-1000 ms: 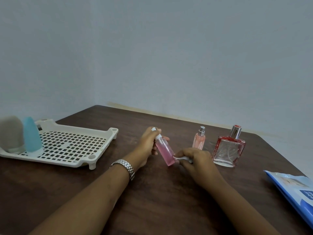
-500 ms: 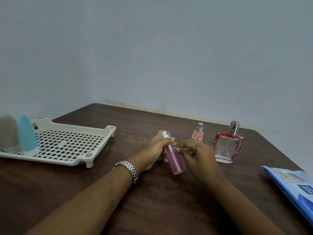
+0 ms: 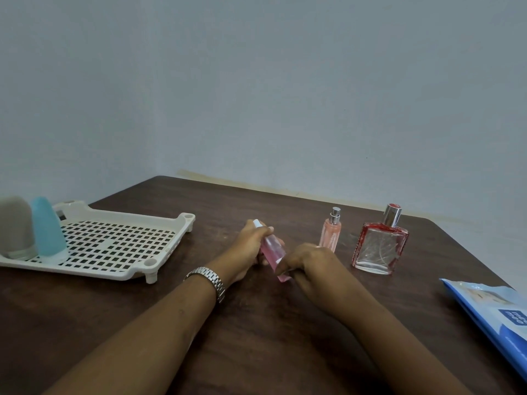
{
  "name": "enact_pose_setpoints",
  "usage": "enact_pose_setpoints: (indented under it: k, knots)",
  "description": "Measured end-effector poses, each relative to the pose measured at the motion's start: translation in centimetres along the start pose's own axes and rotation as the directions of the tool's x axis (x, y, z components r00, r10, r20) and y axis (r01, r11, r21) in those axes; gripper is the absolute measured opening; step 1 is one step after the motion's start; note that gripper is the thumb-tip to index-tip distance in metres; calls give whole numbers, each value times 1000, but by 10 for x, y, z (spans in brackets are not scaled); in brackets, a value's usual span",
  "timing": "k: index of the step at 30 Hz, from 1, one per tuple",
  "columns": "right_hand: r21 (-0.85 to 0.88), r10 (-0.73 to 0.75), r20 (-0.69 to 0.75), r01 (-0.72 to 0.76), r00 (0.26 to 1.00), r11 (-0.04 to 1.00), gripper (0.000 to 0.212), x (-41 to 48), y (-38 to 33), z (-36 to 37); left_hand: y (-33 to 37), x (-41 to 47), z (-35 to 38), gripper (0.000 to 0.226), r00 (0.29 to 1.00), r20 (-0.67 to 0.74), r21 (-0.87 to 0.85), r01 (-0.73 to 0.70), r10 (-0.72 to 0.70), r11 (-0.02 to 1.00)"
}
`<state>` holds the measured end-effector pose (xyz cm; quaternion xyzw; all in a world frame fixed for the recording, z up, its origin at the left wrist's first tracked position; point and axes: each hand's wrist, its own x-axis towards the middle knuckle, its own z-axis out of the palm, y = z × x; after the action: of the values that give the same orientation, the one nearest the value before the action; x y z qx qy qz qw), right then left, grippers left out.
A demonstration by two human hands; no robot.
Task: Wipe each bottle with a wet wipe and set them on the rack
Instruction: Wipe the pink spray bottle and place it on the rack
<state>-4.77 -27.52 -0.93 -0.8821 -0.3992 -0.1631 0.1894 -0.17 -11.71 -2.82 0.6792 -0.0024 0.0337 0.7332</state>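
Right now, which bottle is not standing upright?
The slim pink bottle, tilted between the left hand and right hand. The peach spray bottle and red perfume bottle stand on the table; the grey bottle and blue bottle stand on the rack.

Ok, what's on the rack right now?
A grey bottle and a blue bottle stand at the left end of the white rack. Anything further left is out of frame.

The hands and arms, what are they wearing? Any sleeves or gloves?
No sleeves show: the left forearm and right forearm are bare. Neither the left hand nor the right hand wears a glove. The only thing worn is a silver metal link-band wristwatch on the left wrist.
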Motion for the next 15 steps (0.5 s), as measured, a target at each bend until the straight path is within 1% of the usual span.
enact_pose_setpoints:
  k: [2,5,7,9,15]
  knots:
    - [60,42,-52,-39,998,997,31,-2,5,-1,2,-2,-1,4,999,35,-26,15,-14,1000]
    - [217,154,-160,-118,975,969,31,-5,13,1,3,-5,-3,3,994,111,-41,11,-7,999]
    - [302,241,-176,-180,954,936,29,-6,14,2,3,-7,-3,2,988,152,-37,5,1,999]
    - [365,293,-167,-217,941,905,25,-7,14,2,4,-8,-2,2,980,198,-55,5,7,998]
    - [575,421,-208,-238,883,783,22,-5,17,-1,2,-15,13,6,963,268,-29,-6,14,1000]
